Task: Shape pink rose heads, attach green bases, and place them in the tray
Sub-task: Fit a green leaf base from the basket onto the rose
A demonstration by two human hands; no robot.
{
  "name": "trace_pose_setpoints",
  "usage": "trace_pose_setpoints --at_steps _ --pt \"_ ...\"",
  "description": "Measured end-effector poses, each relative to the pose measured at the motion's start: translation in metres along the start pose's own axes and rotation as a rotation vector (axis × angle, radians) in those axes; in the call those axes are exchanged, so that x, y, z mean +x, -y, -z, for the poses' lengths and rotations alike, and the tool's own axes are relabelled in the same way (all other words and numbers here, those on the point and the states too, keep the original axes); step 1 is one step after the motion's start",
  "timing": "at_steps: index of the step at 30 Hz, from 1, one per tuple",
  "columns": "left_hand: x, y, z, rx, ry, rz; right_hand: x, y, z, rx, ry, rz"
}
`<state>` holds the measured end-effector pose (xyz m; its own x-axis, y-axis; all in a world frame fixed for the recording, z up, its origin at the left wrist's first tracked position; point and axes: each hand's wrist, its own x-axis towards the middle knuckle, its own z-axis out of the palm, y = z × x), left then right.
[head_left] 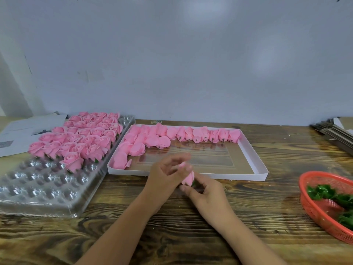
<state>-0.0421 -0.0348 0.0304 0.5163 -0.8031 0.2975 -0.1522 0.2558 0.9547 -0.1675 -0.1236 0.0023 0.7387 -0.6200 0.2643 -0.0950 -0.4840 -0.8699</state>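
You have one pink rose head (pixel 188 177) caught between both hands just in front of the near edge of the white box (pixel 256 165), above the bench (pixel 172 236). Your left hand (pixel 166 178) curls round the upper part of the bloom, its fingers bent over the petals as if pressing them into shape; your right hand (pixel 205 189) pinches the lower end, where a sliver of green base (pixel 193 183) shows against the thumb. The rose's long axis runs tilted, bloom end up and away from you toward the box, base end down and to the right. How firmly the base is seated you cannot tell from here; the fingers hide the joint. What matters for the coming move is where the clear tray (pixel 47 188) lies: off to your left, well apart from the hands, with finished roses (pixel 76 142) filling its far rows and bare cups in the near rows. The nearest open cups sit beside the last rose at the front of the filled block. Your left hand is the nearer one to that tray, so it looks the natural hand to carry the rose over, base end turned down into a cup. The unshaped heads (pixel 172 134) lie in the box beyond your hands, and the red basket (pixel 313 205) of green bases (pixel 322 192) sits to your right, closer to the right hand for the next pick.
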Motion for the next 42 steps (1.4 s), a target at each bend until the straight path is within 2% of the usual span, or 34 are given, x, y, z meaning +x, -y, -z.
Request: trace_pose_setpoints --at_steps 10,19,22,25,27,30,37,42 --pt "-0.003 0.004 -0.006 0.128 0.056 0.054 -0.004 0.003 0.0 -0.018 0.014 0.09" --pt "-0.004 0.002 -0.007 0.078 0.197 0.234 -0.005 0.006 0.002 -0.018 -0.045 0.149" --pt "-0.004 0.002 -0.006 0.054 0.164 0.189 -0.004 0.008 0.002 -0.02 -0.063 0.165" --pt "-0.002 0.002 -0.004 0.044 0.008 0.033 -0.002 0.004 0.0 -0.059 0.007 0.11" --pt "-0.003 0.001 -0.003 0.028 -0.001 -0.005 -0.003 0.004 -0.002 -0.079 0.066 0.109" --pt "-0.005 0.002 -0.005 0.063 0.036 0.035 -0.005 0.008 -0.001 -0.048 0.099 0.124" --pt "-0.005 0.0 -0.007 0.123 0.153 0.162 -0.006 0.012 0.0 0.022 0.068 0.14" --pt "-0.006 -0.001 -0.007 0.047 0.192 0.223 -0.006 0.011 0.0 0.083 -0.019 0.15"
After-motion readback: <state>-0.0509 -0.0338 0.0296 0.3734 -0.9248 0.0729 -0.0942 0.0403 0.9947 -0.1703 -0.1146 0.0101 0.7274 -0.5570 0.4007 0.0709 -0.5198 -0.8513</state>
